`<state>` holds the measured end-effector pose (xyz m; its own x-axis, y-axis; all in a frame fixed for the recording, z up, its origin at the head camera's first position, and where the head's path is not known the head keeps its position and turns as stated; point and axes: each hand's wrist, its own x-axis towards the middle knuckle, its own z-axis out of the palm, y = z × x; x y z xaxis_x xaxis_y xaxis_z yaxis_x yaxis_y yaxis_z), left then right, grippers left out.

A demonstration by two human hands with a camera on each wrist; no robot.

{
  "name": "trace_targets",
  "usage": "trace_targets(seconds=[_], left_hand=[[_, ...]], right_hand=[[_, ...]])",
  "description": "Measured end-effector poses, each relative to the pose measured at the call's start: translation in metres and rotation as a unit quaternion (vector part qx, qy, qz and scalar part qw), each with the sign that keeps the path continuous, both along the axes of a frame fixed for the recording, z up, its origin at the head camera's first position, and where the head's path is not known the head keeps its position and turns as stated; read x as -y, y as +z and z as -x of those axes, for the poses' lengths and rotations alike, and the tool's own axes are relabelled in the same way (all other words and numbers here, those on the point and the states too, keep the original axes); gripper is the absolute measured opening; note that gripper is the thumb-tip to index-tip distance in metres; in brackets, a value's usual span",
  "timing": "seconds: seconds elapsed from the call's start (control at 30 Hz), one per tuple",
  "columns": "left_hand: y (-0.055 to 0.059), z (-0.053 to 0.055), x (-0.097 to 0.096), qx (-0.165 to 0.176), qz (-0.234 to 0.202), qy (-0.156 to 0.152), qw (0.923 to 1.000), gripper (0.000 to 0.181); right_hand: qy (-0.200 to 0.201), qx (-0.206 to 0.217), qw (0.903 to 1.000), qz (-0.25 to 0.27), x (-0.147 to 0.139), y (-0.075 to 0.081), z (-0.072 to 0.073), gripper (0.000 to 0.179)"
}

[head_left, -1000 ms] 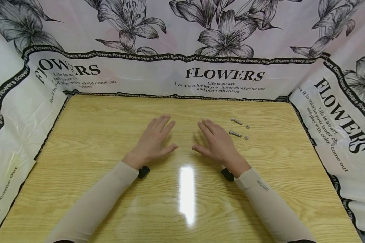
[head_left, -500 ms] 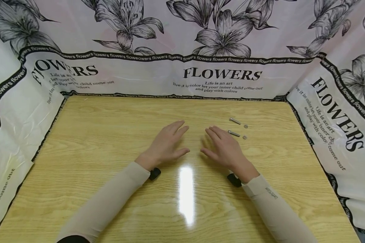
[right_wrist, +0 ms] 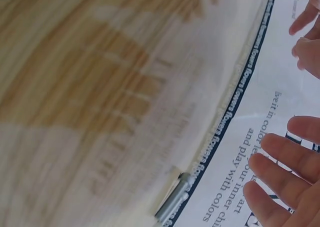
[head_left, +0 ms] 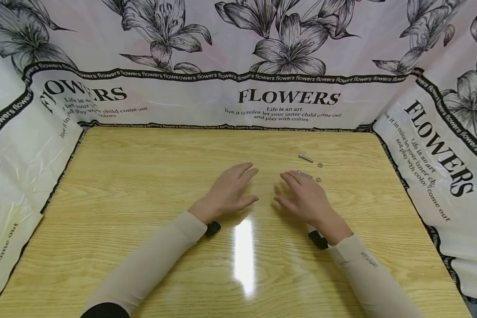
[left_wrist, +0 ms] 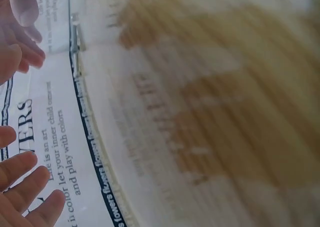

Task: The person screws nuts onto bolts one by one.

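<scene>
Both hands hover over the wooden table, palms turned toward each other with a gap between them, and neither holds anything. My left hand is near the middle, fingers extended and thumb apart. To its right, my right hand has its fingers stretched forward. Just beyond those fingers lies a near bolt, partly covered by them in the head view. Behind it is a far bolt. A far nut and a near nut lie to the right of the bolts. One metal bolt shows at the bottom of the right wrist view.
The glossy wooden table reflects a bright light in front of the hands. White floral cloth borders its back and both sides. Black wrist devices, such as the right one, sit under the wrists.
Both hands have shifted right and slightly toward the person. The right fingers now overlap the near bolt in the head view. Bolts and nuts lie as before; the head view has shifted slightly.
</scene>
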<state>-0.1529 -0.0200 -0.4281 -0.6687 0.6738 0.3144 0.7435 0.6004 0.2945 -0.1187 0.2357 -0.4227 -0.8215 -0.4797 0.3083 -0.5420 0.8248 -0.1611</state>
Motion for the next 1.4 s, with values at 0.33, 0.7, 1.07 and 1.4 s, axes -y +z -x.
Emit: trace_targets(seconds=[0.33,0.7,1.07,1.4], left_hand=[[-0.001,-0.001,-0.021,0.032,0.009,-0.006,0.9994,0.068],[0.001,0.003,-0.042,0.049,0.002,-0.014,0.9987,0.065],[0.004,0.008,-0.062,0.070,0.002,-0.031,0.9971,0.061],[0.003,0.015,-0.077,0.092,-0.009,-0.030,0.9952,0.058]], right_hand=[[-0.028,0.007,0.9995,0.013,-0.020,0.002,-0.005,0.063],[-0.047,0.000,0.9984,0.030,-0.040,0.005,-0.006,0.057],[-0.081,0.027,0.9962,0.016,-0.059,0.011,-0.005,0.054],[-0.092,0.047,0.9945,0.016,-0.075,0.012,-0.004,0.051]])
